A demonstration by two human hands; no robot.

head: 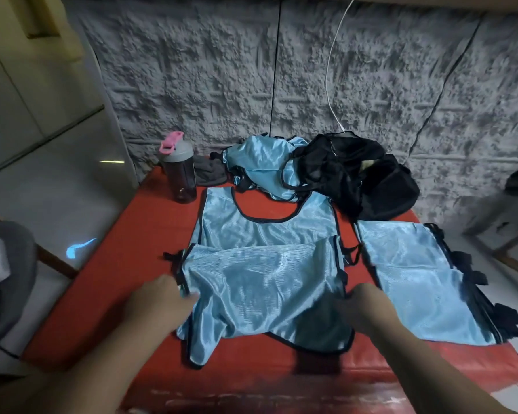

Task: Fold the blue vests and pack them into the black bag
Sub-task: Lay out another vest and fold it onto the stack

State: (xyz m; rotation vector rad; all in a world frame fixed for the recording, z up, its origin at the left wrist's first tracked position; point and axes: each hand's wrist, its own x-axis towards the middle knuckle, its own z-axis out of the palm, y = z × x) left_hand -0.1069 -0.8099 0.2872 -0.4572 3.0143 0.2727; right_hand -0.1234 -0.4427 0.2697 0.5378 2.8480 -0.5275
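Item: blue vest, centre of red tabletop; black bag at 1 o'clock. Thin, slippery, limp, probably light. My left hand and right hand pinch its side hems; best hold: black trim.

The red counter lies bare along its left side, from the near edge up to the water bottle at the far-left corner, and across the near edge. A spread blue vest fills the middle. A folded vest stack takes the right side, a narrow red gap between the 2. At the back, a heap of vests, a grey cloth and the black bag crowd against the wall.
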